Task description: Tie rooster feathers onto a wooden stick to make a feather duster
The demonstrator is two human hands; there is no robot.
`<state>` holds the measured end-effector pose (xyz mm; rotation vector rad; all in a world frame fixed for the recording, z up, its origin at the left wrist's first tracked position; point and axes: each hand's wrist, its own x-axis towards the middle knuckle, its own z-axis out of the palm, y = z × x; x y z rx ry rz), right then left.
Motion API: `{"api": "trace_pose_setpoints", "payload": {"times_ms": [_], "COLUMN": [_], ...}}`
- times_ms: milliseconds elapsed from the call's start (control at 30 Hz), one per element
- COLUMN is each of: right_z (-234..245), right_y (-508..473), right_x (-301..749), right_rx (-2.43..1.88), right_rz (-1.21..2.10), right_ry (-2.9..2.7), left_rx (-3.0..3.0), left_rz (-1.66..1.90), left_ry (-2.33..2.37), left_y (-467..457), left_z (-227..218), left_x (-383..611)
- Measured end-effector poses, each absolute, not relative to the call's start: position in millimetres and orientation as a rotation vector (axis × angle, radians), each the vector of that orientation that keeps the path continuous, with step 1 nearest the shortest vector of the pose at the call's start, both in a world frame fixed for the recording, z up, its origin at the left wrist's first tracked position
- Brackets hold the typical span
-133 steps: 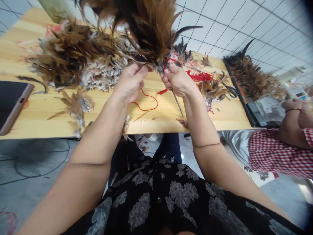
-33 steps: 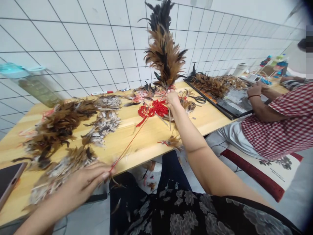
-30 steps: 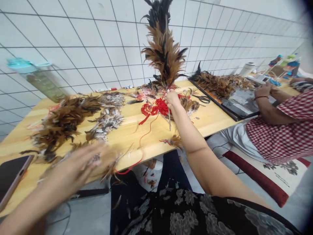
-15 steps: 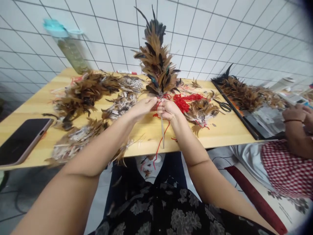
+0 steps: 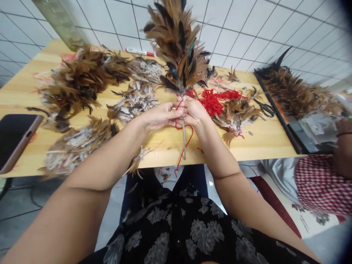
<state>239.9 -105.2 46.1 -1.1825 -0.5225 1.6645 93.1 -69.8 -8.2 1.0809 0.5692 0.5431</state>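
Observation:
A feather duster [image 5: 177,47] of brown and black feathers stands upright on a thin stick [image 5: 184,137] above the wooden table [image 5: 261,135]. My right hand [image 5: 195,112] is closed round the stick just below the feathers. My left hand [image 5: 162,115] meets it from the left, fingers pinched on the red string [image 5: 184,141] that wraps the stick and hangs down from both hands. A tangle of red string [image 5: 213,102] lies on the table just right of my hands.
Heaps of loose brown and grey feathers [image 5: 82,79] cover the table's left and middle. A phone [image 5: 13,137] lies at the left edge. Scissors [image 5: 265,108] and a black tray of feathers [image 5: 295,97] sit right. Another person's checked sleeve [image 5: 321,183] shows at right.
My left hand pulled the red string far out to the lower left, let it slacken, then came back to the stick beside my right hand. The view has dropped closer to the table.

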Motion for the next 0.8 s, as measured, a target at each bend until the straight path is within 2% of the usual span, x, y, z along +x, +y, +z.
{"api": "trace_pose_setpoints", "payload": {"times_ms": [100, 267, 400, 800], "right_z": [51, 54, 52, 45], "right_y": [-108, -112, -113, -115], "right_x": [249, 260, 261, 285], "right_rx": [-1.161, -1.200, -1.216, -0.929], "right_rz": [1.615, 1.523, 1.498, 1.581], "right_ry": [-0.559, -0.650, -0.702, -0.711], "left_rx": [1.253, 1.410, 1.347, 1.161], "left_rz": [0.528, 0.971, 1.105, 1.137], "left_ry": [0.632, 0.794, 0.727, 0.850], "left_y": [-69, -65, -57, -58], "left_z": [-5, 8, 6, 2], "left_x": [87, 82, 81, 88]}}
